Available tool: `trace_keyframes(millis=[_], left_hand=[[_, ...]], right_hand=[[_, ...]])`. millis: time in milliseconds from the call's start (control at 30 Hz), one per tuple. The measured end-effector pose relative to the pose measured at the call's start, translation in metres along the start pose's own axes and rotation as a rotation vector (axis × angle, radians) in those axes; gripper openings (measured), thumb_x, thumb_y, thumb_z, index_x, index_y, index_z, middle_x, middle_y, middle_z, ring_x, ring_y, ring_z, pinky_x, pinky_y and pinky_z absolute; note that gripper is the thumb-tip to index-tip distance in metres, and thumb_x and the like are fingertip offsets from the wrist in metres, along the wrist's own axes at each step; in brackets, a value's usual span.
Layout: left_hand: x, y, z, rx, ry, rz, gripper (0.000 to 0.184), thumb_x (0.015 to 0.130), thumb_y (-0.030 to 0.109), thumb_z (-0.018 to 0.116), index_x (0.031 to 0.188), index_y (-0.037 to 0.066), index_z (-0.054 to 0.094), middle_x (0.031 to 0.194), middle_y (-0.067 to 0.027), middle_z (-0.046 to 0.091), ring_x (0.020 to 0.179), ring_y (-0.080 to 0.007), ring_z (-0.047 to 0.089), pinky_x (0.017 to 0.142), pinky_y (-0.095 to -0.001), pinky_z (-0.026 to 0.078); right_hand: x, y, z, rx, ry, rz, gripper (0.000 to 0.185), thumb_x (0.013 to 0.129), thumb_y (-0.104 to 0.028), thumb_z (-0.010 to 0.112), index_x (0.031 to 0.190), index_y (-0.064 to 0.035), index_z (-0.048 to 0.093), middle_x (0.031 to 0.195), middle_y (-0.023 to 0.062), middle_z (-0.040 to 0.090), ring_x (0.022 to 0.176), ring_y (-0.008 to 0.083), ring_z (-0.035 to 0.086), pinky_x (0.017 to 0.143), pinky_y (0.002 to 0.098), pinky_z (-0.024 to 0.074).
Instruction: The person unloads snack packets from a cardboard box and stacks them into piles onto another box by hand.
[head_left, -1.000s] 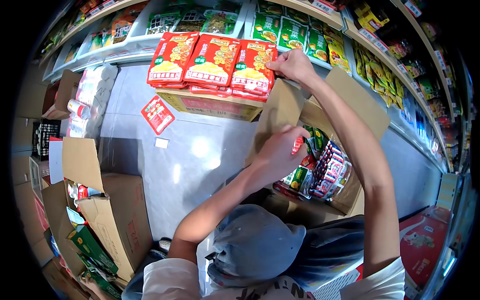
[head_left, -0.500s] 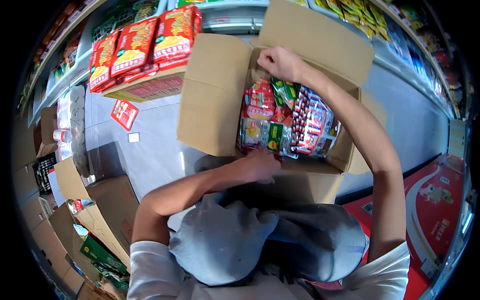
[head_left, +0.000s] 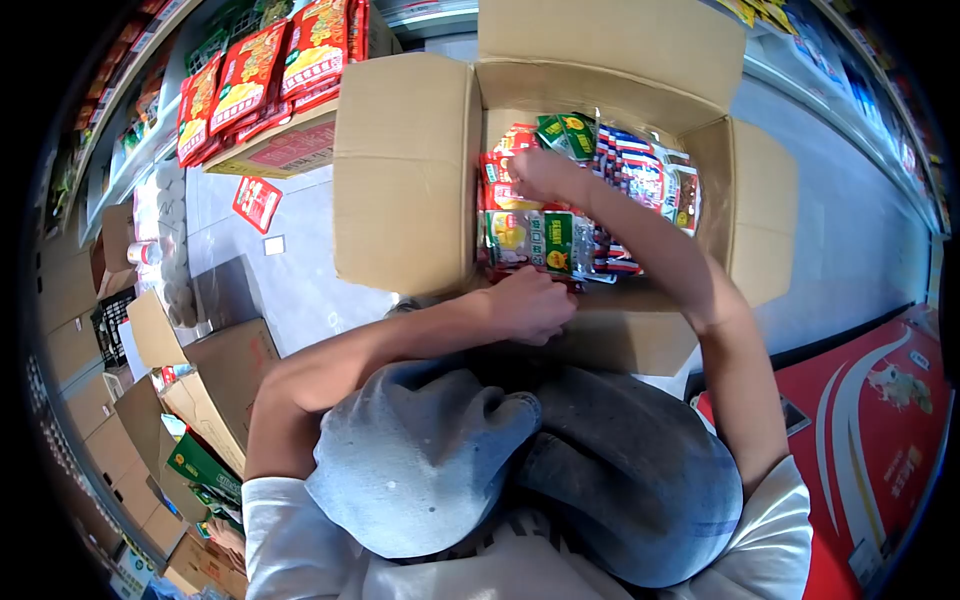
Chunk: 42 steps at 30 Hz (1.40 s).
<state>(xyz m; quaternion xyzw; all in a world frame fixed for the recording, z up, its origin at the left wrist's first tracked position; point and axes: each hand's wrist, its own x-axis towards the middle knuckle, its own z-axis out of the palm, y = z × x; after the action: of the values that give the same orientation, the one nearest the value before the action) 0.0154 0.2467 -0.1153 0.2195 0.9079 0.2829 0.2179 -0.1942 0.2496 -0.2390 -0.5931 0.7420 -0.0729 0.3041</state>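
An open cardboard box (head_left: 610, 88) stands before my knees, its flaps folded outward. Inside lie red packets (head_left: 497, 185), green packets (head_left: 566, 135), a clear-and-green packet (head_left: 535, 240) and a row of blue, white and red striped packets (head_left: 630, 165). My right hand (head_left: 548, 177) reaches in over the red packets at the left side, fingers curled down; whatever they grip is hidden. My left hand (head_left: 535, 305) is closed at the box's near edge, beside the clear-and-green packet. A bit of red shows near it, but its fingertips are out of sight.
Large red snack bags (head_left: 245, 75) stand in a carton at the upper left. A red packet (head_left: 257, 203) lies on the floor. Opened cartons (head_left: 235, 375) stand at the left, near another person's hand (head_left: 228, 538). A red carton (head_left: 870, 420) is at the right; shelves line both sides.
My right hand has moved from the box's far left corner down onto the red packets. My left hand stays near the front edge. The view has shifted, showing more of the box's inside.
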Motion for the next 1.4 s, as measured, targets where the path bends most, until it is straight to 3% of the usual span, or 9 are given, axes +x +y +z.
trace_keyframes(millis=[233,433,567,667,800,1000,1167,1233,1400], left_hand=[[-0.001,0.005,0.001,-0.049,0.003,-0.106,0.034,0.084,0.035,0.078,0.099,0.004,0.074,0.092,-0.0189,0.075,0.087,-0.0387,0.075,0.078,-0.0520,0.059],[-0.020,-0.021,-0.035,-0.553,0.501,-0.349,0.041,0.097,0.020,0.067,0.134,0.002,0.065,0.104,-0.0207,0.076,0.099,-0.0356,0.075,0.084,-0.0418,0.058],[-0.041,-0.039,-0.067,-1.020,0.885,-0.587,0.042,0.103,0.005,0.059,0.145,-0.001,0.052,0.123,-0.0155,0.070,0.114,-0.0203,0.067,0.095,-0.0333,0.055],[-0.044,-0.052,-0.062,-0.833,1.186,-0.515,0.052,0.104,0.007,0.062,0.151,0.000,0.043,0.139,-0.0174,0.059,0.123,-0.0202,0.061,0.105,-0.0330,0.051],[-0.036,-0.039,-0.072,-1.223,1.250,-0.405,0.060,0.100,0.006,0.068,0.151,-0.003,0.038,0.136,-0.0195,0.061,0.125,-0.0215,0.063,0.106,-0.0341,0.052],[-0.048,-0.027,-0.097,-1.686,1.204,-0.292,0.040,0.102,0.001,0.063,0.138,-0.002,0.048,0.124,-0.0199,0.071,0.107,-0.0219,0.074,0.088,-0.0361,0.065],[-0.074,-0.036,-0.116,-2.094,1.144,0.166,0.039,0.113,0.028,0.043,0.137,0.000,0.056,0.132,-0.0191,0.069,0.118,-0.0278,0.071,0.102,-0.0409,0.060],[-0.078,-0.030,-0.128,-2.089,1.140,0.195,0.039,0.111,0.022,0.048,0.143,-0.001,0.053,0.132,-0.0189,0.069,0.121,-0.0271,0.069,0.106,-0.0418,0.057],[-0.076,-0.032,-0.126,-1.681,1.355,-0.003,0.036,0.109,0.008,0.055,0.143,-0.004,0.052,0.128,-0.0179,0.070,0.112,-0.0221,0.073,0.097,-0.0381,0.062]], right_hand=[[-0.023,-0.032,0.024,-0.094,0.281,0.048,0.024,0.085,-0.022,0.079,0.102,-0.0097,0.066,0.104,0.0152,0.072,0.099,0.0365,0.070,0.085,0.0493,0.0567],[-0.042,-0.021,-0.006,0.121,0.153,0.167,0.010,0.088,-0.020,0.070,0.092,-0.0119,0.064,0.093,0.0152,0.072,0.093,0.0402,0.070,0.079,0.0551,0.0535],[-0.069,-0.028,-0.028,0.350,0.586,0.123,0.015,0.094,-0.016,0.069,0.104,-0.0081,0.060,0.084,0.0162,0.070,0.084,0.0375,0.071,0.072,0.0505,0.0540],[-0.098,-0.035,-0.078,0.554,0.640,0.250,0.010,0.102,-0.013,0.064,0.106,-0.0065,0.058,0.080,0.0116,0.071,0.073,0.0222,0.071,0.064,0.0373,0.0541],[-0.121,-0.060,-0.115,1.324,0.684,0.197,0.009,0.110,-0.012,0.055,0.105,-0.0047,0.058,0.087,0.0060,0.075,0.072,0.0049,0.066,0.060,0.0231,0.0523],[-0.121,-0.067,-0.118,1.544,0.774,0.131,0.011,0.108,-0.010,0.057,0.116,-0.0032,0.057,0.097,0.0106,0.075,0.079,0.0103,0.070,0.069,0.0263,0.0588],[-0.137,-0.095,-0.123,1.985,0.681,0.015,0.038,0.101,0.003,0.062,0.135,-0.0015,0.047,0.121,0.0172,0.070,0.106,0.0277,0.073,0.094,0.0447,0.0637],[-0.139,-0.116,-0.123,1.994,0.703,-0.026,0.045,0.098,0.006,0.064,0.139,-0.0018,0.045,0.122,0.0164,0.070,0.107,0.0291,0.073,0.097,0.0464,0.0630],[-0.137,-0.128,-0.104,1.662,0.483,0.078,0.030,0.099,-0.008,0.071,0.128,0.0000,0.066,0.116,0.0090,0.075,0.103,0.0152,0.073,0.086,0.0296,0.0625]])
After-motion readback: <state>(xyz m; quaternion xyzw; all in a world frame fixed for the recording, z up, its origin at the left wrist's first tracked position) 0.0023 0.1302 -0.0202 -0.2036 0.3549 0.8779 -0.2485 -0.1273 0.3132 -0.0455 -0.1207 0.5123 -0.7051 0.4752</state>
